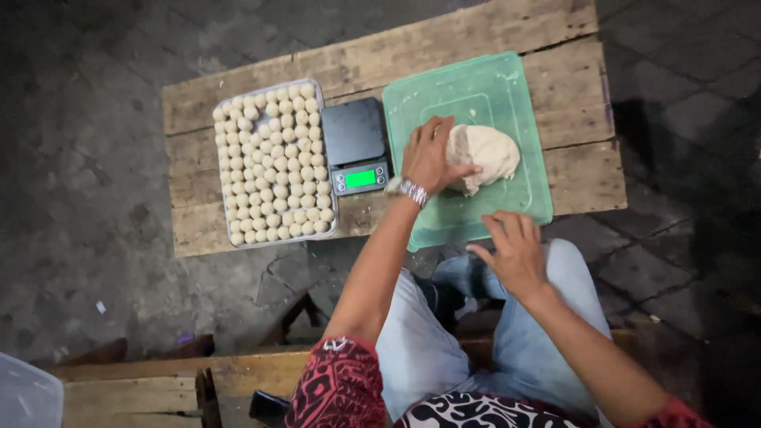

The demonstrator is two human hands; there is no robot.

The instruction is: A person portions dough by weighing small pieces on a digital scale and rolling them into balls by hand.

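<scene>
Two hands: both are seen reaching forward from the lower part of the frame, over knees clad in pale jeans.
Right hand (517, 252): it is held open in the air at lower right, fingers spread, nothing gripped, just short of the near edge of the green lid (476, 95).
Left hand (429, 157): it is laid on the left flank of the dough lump (487, 154), fingers curled against it; a beaded bracelet (413, 191) is worn at the wrist. Whether the dough is pinched or merely pressed cannot be told.
Dough lump: a pale, irregular mass is set near the middle of the green lid, right of centre in the frame.
Green lid: it is laid flat on the right part of the wooden counter (261, 95), its near corner jutting over the counter's edge.
Scale (356, 146): a small black scale with a lit green display is placed just left of the lid, bare on top.
Tray (273, 162): a clear tray packed with rows of small dough balls is set at the counter's left.
Risk, as judged: the overhanging lid could be tipped or slid off if the dough is pushed towards the near edge; the scale could be knocked by the left forearm.
</scene>
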